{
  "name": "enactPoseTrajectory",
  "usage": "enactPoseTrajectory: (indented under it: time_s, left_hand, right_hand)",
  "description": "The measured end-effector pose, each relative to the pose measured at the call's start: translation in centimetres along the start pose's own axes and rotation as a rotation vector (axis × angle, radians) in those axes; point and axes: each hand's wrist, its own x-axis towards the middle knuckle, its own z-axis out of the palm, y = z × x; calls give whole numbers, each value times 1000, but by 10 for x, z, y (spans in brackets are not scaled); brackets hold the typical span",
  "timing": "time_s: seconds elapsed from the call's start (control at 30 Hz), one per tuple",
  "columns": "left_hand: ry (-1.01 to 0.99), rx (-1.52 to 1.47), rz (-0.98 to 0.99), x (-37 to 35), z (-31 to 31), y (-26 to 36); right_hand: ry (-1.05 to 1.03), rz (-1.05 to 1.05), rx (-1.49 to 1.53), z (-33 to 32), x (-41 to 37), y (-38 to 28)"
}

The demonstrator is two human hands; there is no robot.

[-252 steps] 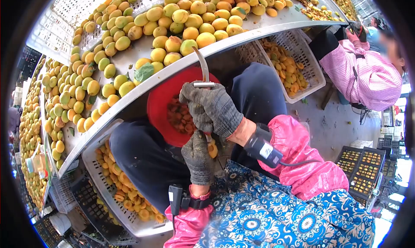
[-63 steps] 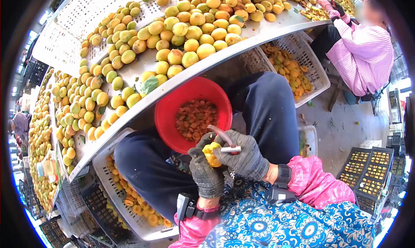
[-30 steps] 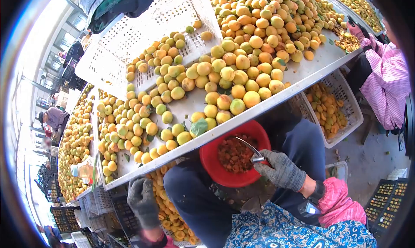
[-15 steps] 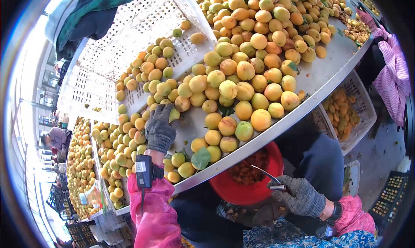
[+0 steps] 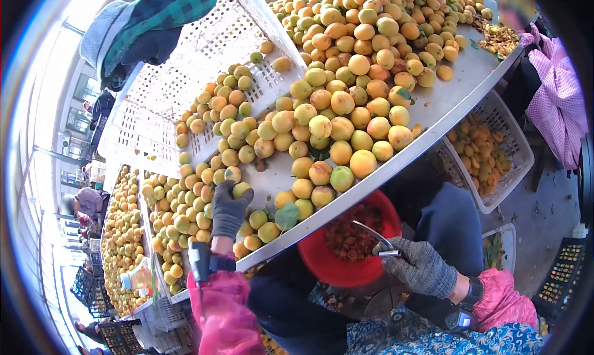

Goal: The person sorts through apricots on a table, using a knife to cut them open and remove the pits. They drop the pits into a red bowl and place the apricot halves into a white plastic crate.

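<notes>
My left hand (image 5: 229, 214), in a grey knit glove, is closed on a yellow-green apricot (image 5: 241, 190) between thumb and fingers, low over the sorting table (image 5: 272, 185). Loose apricots (image 5: 201, 194) lie right beside its fingers. My right hand (image 5: 424, 269), gloved the same way, grips a curved metal knife (image 5: 369, 232) by its handle; the thin blade points up and left. Below that blade, a red basin (image 5: 315, 262) sits between my knees with orange-brown apricot pieces (image 5: 356, 234) inside.
A white perforated crate (image 5: 139, 129) lies tipped on the table, spilling apricots. A large heap of apricots (image 5: 365, 30) covers the far side. Another white crate (image 5: 526, 163) of fruit stands right, below the metal table edge (image 5: 427, 141). Co-workers' sleeves (image 5: 557, 101) show nearby.
My left hand has drawn back slightly toward me, with the apricot between its fingers. My right hand and the knife have moved a little up and left. The view has shifted slightly.
</notes>
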Motion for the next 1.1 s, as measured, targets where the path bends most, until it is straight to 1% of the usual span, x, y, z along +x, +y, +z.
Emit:
enactPoseTrajectory:
  time_s: [0.03,0.07,0.1,0.13,0.17,0.2,0.23,0.27,0.33,0.4,0.47,0.53,0.57,0.6,0.63,0.67,0.7,0.73,0.77,0.8,0.87,0.9,0.93,0.97,1.0,1.07,1.1]
  left_hand:
    - [-4,-273,-9,-5,-1,-9]
    - [1,-274,-3,-18,-13,17]
    - [13,-482,-49,-36,-25,46]
    - [22,-692,-94,-54,-36,77]
    - [2,-767,-86,-70,-38,92]
    - [-20,-842,-79,-88,-38,106]
    - [-34,-1025,-132,-108,-36,122]
    - [-62,-1216,-122,-123,-24,130]
    - [-10,-840,-87,-158,0,143]
    - [-129,-1631,-286,-183,25,169]
    - [-198,-1644,-317,-207,32,193]
    - [-159,-1591,-262,-216,36,202]
    - [-162,-1594,-266,-219,34,201]
    - [-181,-1451,-228,-220,32,198]
    - [-196,-1307,-188,-222,29,196]
    - [-196,-1308,-190,-224,27,197]
    - [-212,-1238,-196,-226,23,198]
    - [-226,-1168,-201,-228,21,198]
    - [-225,-1165,-201,-229,21,197]
    - [-203,-1186,-218,-230,24,195]
    - [-180,-1207,-234,-232,30,193]
    - [-138,-1298,-288,-234,33,192]
    - [-92,-1391,-345,-236,38,190]
    - [-69,-1536,-344,-237,44,189]
    - [-69,-1539,-346,-239,48,190]
    - [-44,-1726,-329,-241,53,201]
    - [-47,-1727,-331,-242,56,204]
  right_hand:
    - [5,2,23,1,-1,0]
    - [10,5,44,1,-2,-1]
    - [15,-3,40,3,-2,-3]
    - [36,-57,16,5,-2,-5]
    - [55,-109,-9,8,-2,-8]
    - [60,-110,-15,11,-3,-11]
    - [76,-130,23,16,-3,-14]
    - [95,-147,60,20,-4,-15]
    - [92,-134,45,27,-6,-12]
    - [135,-264,14,36,-9,-8]
    - [152,-259,-21,39,-12,1]
    - [202,-303,7,39,-17,7]
    - [158,-294,6,35,-18,11]
    - [159,-290,5,32,-20,13]
    - [139,-331,-65,30,-22,15]
    - [119,-374,-136,29,-23,16]
    - [120,-372,-135,29,-25,15]
    - [158,-441,-209,30,-27,12]
    - [195,-510,-283,31,-28,9]
    - [194,-510,-280,33,-30,6]
    - [213,-435,-218,35,-32,3]
    - [213,-435,-219,36,-35,4]
    - [192,-359,-199,37,-40,7]
    - [171,-282,-178,39,-44,10]
    - [170,-280,-180,43,-45,16]
    - [221,-349,-200,49,-45,28]
    - [194,-326,-218,50,-47,29]
